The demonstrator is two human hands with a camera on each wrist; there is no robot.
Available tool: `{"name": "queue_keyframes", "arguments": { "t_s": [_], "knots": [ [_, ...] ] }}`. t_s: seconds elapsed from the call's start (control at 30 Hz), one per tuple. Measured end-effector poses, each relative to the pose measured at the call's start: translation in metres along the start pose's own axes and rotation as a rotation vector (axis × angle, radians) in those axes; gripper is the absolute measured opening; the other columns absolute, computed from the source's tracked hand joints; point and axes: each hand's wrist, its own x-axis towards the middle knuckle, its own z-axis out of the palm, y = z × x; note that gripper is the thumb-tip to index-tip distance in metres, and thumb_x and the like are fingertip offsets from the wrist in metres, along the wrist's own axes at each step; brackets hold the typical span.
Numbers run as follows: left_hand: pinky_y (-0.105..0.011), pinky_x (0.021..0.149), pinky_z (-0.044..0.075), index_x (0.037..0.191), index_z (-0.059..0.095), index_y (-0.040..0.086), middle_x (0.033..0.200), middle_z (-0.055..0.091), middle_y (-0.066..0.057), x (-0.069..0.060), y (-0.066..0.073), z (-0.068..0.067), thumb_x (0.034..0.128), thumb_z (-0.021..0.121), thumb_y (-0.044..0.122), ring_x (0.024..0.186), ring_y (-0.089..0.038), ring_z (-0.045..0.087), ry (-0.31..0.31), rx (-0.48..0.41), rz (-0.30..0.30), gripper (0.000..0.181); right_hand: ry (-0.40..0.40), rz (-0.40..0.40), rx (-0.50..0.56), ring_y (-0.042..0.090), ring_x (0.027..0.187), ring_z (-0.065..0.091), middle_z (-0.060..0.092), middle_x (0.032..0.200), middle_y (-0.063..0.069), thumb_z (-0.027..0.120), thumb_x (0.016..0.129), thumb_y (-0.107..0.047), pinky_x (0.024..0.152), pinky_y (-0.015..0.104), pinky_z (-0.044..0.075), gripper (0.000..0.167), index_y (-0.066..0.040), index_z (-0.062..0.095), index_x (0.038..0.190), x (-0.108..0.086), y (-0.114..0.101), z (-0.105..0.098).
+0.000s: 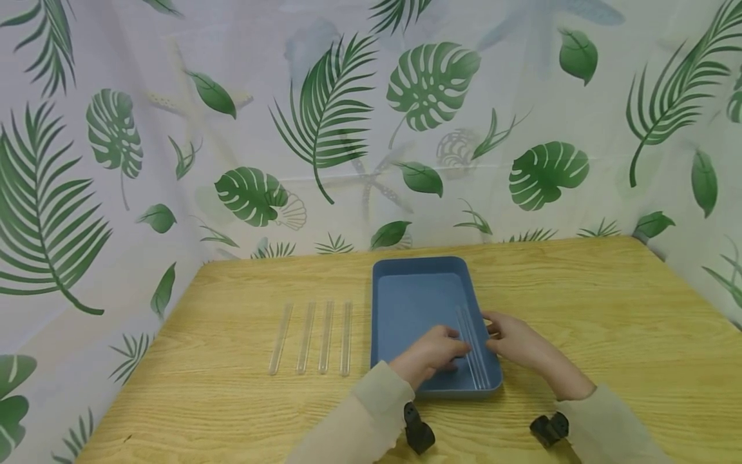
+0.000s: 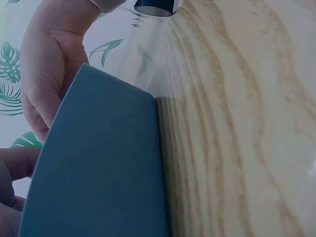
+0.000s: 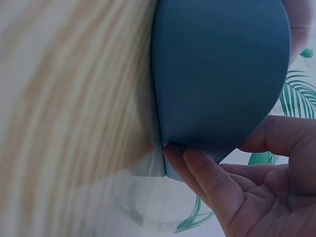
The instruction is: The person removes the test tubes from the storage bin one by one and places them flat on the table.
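Observation:
The blue tray [image 1: 408, 303] lies on the table, with two clear glass test tubes [image 1: 473, 348] side by side along its right wall. My left hand [image 1: 433, 351] reaches over the tray's near part, its fingers beside those tubes. Behind the tray wall in the left wrist view, part of the left hand [image 2: 11, 185] is hidden. Outside the right wall is my right hand [image 1: 518, 341]; in the right wrist view, the right hand's fingertips [image 3: 202, 165] touch the tray's outer side. Several more test tubes [image 1: 306, 338] lie spaced in a row to the left of the tray.
A wood-grain table [image 1: 585, 309] carries everything. White cloth with green leaf prints [image 1: 431, 80] hangs behind it and at both sides. Black camera mounts [image 1: 418, 428] sit on both wrists, close to the tray's near edge.

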Motion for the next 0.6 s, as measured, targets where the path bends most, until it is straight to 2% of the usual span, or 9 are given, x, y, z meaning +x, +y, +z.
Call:
{"name": "queue_keyframes", "arguments": {
  "t_s": [0.37,0.6],
  "knots": [
    [-0.04,0.075,0.047,0.12,0.042,-0.009,0.104,0.054,-0.016,0.003,-0.003,0.008,0.0864,0.056,0.008,0.094,-0.027,0.056,0.053,-0.009,0.017,0.041,0.01,-0.012,-0.002,0.043,0.097,0.051,0.05,0.106,0.034,0.05,0.079,0.005,0.067,0.04,0.048,0.052,0.02,0.029,0.125,0.001,0.001,0.002],
    [-0.038,0.066,0.048,0.109,0.05,-0.007,0.085,0.056,-0.011,0.007,-0.004,0.015,0.0856,0.058,0.01,0.075,-0.023,0.058,0.088,0.11,0.029,0.03,0.0,-0.004,0.009,0.044,0.099,0.049,0.049,0.108,0.034,0.049,0.081,0.004,0.068,0.04,0.048,0.053,0.019,0.027,0.126,-0.001,-0.001,0.0]
  ]
}}
